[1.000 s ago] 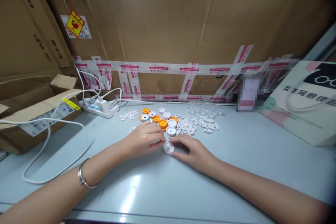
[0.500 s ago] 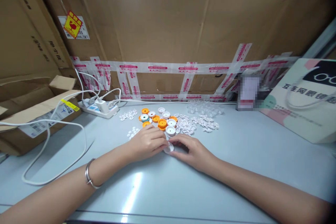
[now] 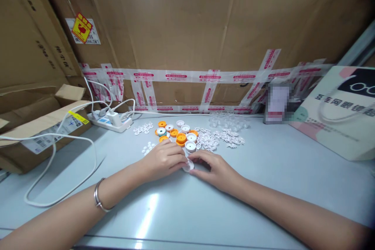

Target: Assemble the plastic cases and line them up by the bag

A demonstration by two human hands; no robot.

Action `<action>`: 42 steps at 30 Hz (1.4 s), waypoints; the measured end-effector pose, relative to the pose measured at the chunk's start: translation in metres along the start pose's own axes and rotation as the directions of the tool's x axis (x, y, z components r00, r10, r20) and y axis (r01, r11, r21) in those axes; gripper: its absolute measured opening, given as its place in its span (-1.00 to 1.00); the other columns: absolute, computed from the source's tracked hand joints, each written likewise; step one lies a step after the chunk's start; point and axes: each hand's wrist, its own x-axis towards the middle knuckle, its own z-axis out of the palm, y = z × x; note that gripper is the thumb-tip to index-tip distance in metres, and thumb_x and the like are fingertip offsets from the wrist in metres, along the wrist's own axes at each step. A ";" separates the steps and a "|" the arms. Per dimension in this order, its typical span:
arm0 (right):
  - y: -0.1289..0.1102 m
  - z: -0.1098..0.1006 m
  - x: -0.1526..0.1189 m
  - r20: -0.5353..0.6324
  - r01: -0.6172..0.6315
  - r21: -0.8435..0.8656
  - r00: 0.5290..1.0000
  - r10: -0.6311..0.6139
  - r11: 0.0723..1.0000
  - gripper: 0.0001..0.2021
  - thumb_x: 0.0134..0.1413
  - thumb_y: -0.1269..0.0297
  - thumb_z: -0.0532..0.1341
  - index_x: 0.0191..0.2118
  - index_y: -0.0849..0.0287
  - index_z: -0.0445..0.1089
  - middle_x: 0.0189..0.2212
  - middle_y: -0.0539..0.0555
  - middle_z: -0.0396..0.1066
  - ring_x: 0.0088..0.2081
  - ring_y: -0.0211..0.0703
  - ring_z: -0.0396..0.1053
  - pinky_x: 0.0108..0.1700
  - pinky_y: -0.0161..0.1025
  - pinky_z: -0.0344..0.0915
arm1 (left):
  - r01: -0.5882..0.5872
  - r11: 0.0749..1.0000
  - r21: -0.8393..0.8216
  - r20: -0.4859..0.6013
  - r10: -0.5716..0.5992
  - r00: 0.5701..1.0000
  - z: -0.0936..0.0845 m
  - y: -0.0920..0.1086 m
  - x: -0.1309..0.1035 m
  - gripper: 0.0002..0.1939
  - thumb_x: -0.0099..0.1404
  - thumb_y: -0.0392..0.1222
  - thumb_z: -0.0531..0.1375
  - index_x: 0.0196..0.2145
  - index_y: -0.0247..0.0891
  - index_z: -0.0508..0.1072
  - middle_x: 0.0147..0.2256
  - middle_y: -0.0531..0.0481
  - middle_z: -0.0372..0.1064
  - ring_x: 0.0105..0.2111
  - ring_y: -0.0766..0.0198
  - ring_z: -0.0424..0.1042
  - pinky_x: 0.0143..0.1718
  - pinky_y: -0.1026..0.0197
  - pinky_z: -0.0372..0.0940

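Both my hands meet over a small round white plastic piece at the middle of the table. My right hand grips its edge between thumb and fingers. My left hand is closed at the piece's left side, fingertips pressed to it; part of the piece is hidden behind them. Just beyond my hands lie several orange round pieces and white round pieces, some stacked. To their right is a heap of white openwork pieces. Small white discs lie behind my left hand.
Clear plastic pieces lie at the back right, and more small white parts at the back left. A power strip with white cables and an open cardboard box stand left. A paper bag stands right; large cardboard closes the back.
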 end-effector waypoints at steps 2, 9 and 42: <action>0.000 0.000 0.000 0.001 -0.006 0.008 1.000 0.006 1.000 -0.76 -0.03 0.34 0.25 -0.17 0.15 0.35 -0.24 0.08 0.43 -0.21 -0.18 0.37 -0.15 -0.24 0.30 | 0.066 0.993 -0.095 0.027 -0.063 0.998 -0.003 0.000 -0.002 -0.87 0.29 -0.25 0.09 -0.29 -0.26 0.43 -0.35 -0.03 0.43 -0.33 0.30 0.37 -0.28 0.26 0.17; -0.001 -0.001 -0.001 -0.006 -0.075 0.011 0.997 0.075 0.997 -0.87 -0.02 0.30 0.23 -0.29 0.15 0.34 -0.33 0.04 0.44 -0.28 -0.19 0.39 -0.21 -0.26 0.31 | 0.266 0.920 -0.287 0.165 -0.227 0.960 -0.001 0.006 -0.012 -0.86 0.28 -0.28 0.10 -0.24 -0.25 0.43 -0.31 -0.02 0.44 -0.31 0.31 0.41 -0.25 0.30 0.28; 0.004 0.004 -0.001 -0.019 0.133 -0.121 0.991 -0.136 0.984 -0.82 0.10 0.33 0.16 -0.17 0.08 0.44 -0.20 0.07 0.50 -0.13 -0.15 0.41 -0.09 -0.19 0.34 | 0.240 0.953 -0.184 0.122 -0.220 0.968 0.004 0.018 -0.021 -0.71 0.34 -0.31 -0.03 -0.08 -0.21 0.40 -0.26 -0.09 0.40 -0.28 0.26 0.39 -0.28 0.26 0.31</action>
